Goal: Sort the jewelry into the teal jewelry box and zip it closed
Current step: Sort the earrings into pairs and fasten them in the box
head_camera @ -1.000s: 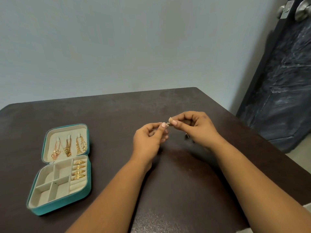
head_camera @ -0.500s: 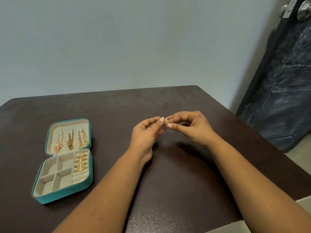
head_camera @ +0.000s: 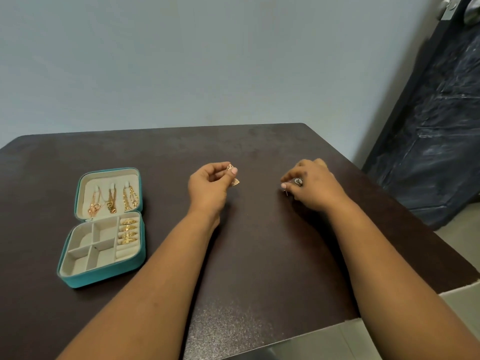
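The teal jewelry box (head_camera: 104,278) lies open on the left of the dark table (head_camera: 259,255). Gold chains (head_camera: 111,201) hang in its lid and several gold rings (head_camera: 127,231) sit in its right-hand slots. The other compartments hold nothing. My left hand (head_camera: 207,188) is at the table's middle and pinches small gold earrings (head_camera: 232,175) between thumb and fingertips. My right hand (head_camera: 310,184) is further right, fingers curled, pinching a dark-stoned stud earring (head_camera: 298,181) whose thin post points down at the table.
The table's right edge runs diagonally from behind my right hand towards the near right. Beyond it stand a dark door (head_camera: 436,113) and pale floor (head_camera: 462,219). A plain wall (head_camera: 207,61) is behind the table.
My hands have parted: they held one gold piece together at the middle. Now the left keeps the gold earrings and the right has moved right and picked up a dark stud earring.
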